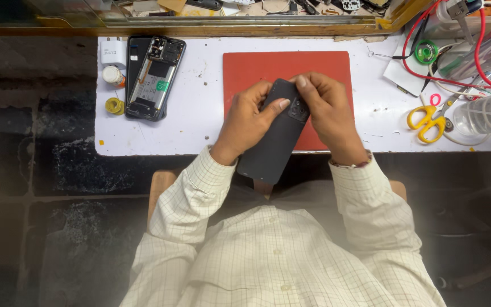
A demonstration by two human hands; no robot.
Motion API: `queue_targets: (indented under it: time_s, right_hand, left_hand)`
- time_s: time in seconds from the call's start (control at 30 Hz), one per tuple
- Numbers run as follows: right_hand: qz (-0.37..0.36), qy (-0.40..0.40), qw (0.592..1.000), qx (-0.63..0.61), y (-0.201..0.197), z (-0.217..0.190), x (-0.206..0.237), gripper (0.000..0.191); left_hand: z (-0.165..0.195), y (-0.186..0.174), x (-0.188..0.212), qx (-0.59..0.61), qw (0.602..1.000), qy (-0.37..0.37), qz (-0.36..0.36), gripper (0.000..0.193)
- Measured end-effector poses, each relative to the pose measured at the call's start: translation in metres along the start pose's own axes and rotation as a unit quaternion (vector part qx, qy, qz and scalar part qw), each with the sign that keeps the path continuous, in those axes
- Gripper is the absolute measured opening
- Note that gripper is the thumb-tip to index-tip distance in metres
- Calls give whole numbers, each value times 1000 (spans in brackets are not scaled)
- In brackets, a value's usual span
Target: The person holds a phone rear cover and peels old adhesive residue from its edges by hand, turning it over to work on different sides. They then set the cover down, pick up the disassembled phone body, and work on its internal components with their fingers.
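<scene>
We see both hands on a dark phone (277, 136), held tilted over the red mat (245, 68) and the near edge of the white surface (200, 122). The left hand (245, 122) has its fingers closed around the phone's side, thumb pressed on the back; the right hand (328, 113) grips the top end by the camera cluster. The lower half hangs past the surface edge (nothing under it but the lap), so a slipped grip could drop it. An opened phone (154, 77) lies well apart to the left, yellow scissors (427, 122) to the right.
</scene>
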State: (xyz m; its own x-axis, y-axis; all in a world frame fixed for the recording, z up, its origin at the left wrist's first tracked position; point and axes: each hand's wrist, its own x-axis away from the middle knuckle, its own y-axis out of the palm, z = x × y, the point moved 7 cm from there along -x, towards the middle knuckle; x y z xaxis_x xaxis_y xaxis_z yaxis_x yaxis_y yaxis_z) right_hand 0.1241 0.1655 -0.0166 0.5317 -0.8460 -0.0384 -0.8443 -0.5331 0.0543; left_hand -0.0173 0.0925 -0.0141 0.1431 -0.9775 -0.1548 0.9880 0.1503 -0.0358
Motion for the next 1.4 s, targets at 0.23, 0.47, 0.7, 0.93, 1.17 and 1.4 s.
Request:
queue_targets:
  time_s: [0.23,0.47,0.7,0.93,1.17,1.4]
  right_hand:
    - [-22,9,1000,5,-2,-13,8,12]
    - [10,-19,999,40,-1,-3,-2,35]
    - [-47,-15,978,203,8,-20,2,10]
    - [-39,-58,980,185,14,-27,3,11]
    - [5,-63,966,252,9,-20,4,11]
    - [-23,-87,980,176,11,-23,4,12]
  left_hand:
    - [0,0,1,-41,999,-1,-32,16]
    - [2,11,2,0,996,32,-89,18]
    - [-9,9,1,-72,995,-18,-60,18]
    - [0,1,1,-144,989,-12,-21,16]
    - [11,3,4,-142,990,-1,-22,18]
    - [14,1,1,-159,987,5,-23,18]
